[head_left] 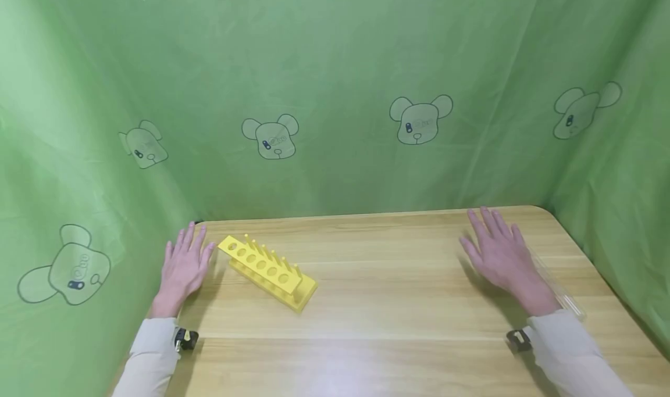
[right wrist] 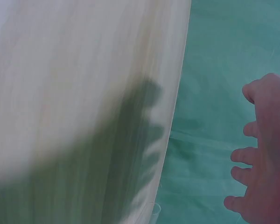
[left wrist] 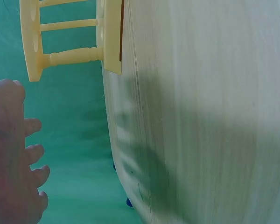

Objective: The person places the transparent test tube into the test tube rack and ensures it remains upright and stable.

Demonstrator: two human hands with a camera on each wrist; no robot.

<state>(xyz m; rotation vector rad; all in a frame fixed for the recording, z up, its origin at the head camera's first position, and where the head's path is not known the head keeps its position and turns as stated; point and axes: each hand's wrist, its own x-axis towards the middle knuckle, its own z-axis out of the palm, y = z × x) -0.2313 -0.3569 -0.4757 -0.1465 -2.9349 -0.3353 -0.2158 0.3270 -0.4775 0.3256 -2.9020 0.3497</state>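
Note:
A yellow test tube rack [head_left: 262, 269] stands slantwise on the left half of the table, with a row of round holes along its top and a row of pegs behind. Just left of it, my left hand [head_left: 183, 267] hovers palm down with spread fingers, apart from the rack; the left wrist view shows the rack's end [left wrist: 72, 56] beyond the thumb. On the right, my right hand [head_left: 503, 257] is held above the table, fingers extended, holding nothing. Clear glass tubes [head_left: 567, 301] lie beside and partly behind the right hand and wrist; their number is hard to tell.
The wooden table [head_left: 387, 304] has rounded far corners. Green curtain [head_left: 345, 48] with printed bear heads closes in the back, left and right sides. A small black device [head_left: 186, 339] sits at the left wrist, another device [head_left: 519, 340] at the right.

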